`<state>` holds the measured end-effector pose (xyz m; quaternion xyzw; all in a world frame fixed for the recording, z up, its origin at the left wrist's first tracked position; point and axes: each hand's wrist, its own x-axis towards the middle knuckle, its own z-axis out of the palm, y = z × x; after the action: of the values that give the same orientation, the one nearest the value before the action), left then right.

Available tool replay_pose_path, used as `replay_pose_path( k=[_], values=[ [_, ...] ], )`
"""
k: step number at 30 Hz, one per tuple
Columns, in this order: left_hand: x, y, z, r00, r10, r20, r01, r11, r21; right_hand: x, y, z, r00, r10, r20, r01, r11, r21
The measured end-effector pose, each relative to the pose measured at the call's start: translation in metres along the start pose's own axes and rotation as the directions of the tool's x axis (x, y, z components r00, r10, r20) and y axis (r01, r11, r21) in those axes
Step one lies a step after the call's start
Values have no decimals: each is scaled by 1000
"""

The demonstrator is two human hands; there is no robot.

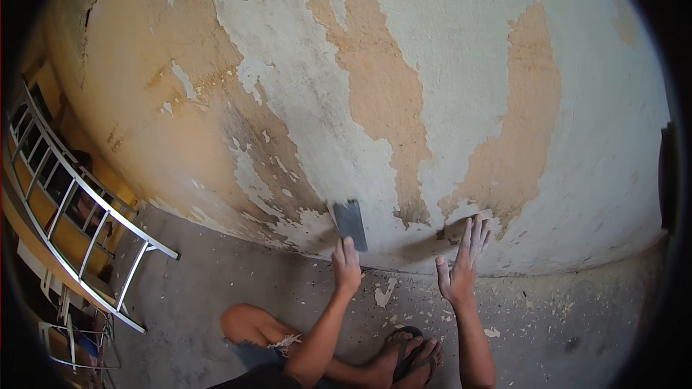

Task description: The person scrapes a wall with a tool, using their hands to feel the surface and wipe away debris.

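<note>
My left hand (347,268) grips a scraper with a wide dark blade (350,224), and the blade lies flat against the low part of the peeling wall (317,101). My right hand (463,259) is spread open, fingers up, its palm resting on the wall a little to the right, near a bare orange patch (504,166). The wall has pale paint flaking off over orange plaster. I am crouched, with my knee (245,324) and my foot in a dark flip-flop (411,349) showing below.
An aluminium ladder (79,209) leans at the left, over the grey concrete floor (194,288). Paint flakes (386,294) litter the floor along the base of the wall. A yellow frame with clutter stands behind the ladder.
</note>
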<state>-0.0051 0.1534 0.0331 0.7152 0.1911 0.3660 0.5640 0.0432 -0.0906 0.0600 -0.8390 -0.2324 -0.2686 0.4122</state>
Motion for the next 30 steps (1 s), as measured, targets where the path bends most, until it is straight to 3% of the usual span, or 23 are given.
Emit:
replay_pose_path(
  k=[4, 6, 8, 11, 14, 16, 18, 19, 22, 25, 28, 30],
  values=[
    [-25, -14, 0, 1000, 25, -12, -24, 999, 24, 3, 2, 1, 1000, -21, -12, 20, 1000, -9],
    [0, 3, 0, 990, -130, -49, 126, 989, -76, 0, 2, 1, 1000, -25, 0, 25, 1000, -3],
    [29, 15, -2, 995, 52, -81, -51, 999, 6, 2, 2, 3, 1000, -17, -24, 17, 1000, -5],
    [31, 25, -1, 995, -7, -102, 1, 998, -58, 4, 1, 4, 1000, -21, -22, 21, 1000, 1],
    [-13, -54, -14, 998, -59, -32, 60, 998, 20, -1, 1, 1, 999, 45, -25, -45, 999, -6],
    [-43, -56, -13, 993, -114, 18, 114, 993, 2, 3, 1, -1, 999, -30, -29, 31, 999, 13],
    [-44, -68, -27, 959, -275, 69, 273, 961, 34, 3, 3, -2, 999, -25, -27, 26, 1000, 15],
    [-29, -73, -26, 986, -163, 41, 163, 987, 10, 4, 3, -2, 999, -29, -30, 30, 999, 15],
    [5, -40, -23, 959, -278, -52, 274, 960, -62, 4, 0, 0, 999, -28, -27, 29, 999, 27],
    [8, -32, -22, 954, -289, -79, 280, 954, -108, 2, 2, 1, 999, -20, -27, 21, 1000, 16],
    [-25, -92, -32, 956, -281, -79, 273, 956, -104, 1, 1, 1, 999, -22, -32, 22, 1000, 6],
    [-28, -89, -33, 954, -290, -71, 280, 952, -122, 6, 3, 0, 999, -29, -35, 29, 1000, -9]
  ],
)
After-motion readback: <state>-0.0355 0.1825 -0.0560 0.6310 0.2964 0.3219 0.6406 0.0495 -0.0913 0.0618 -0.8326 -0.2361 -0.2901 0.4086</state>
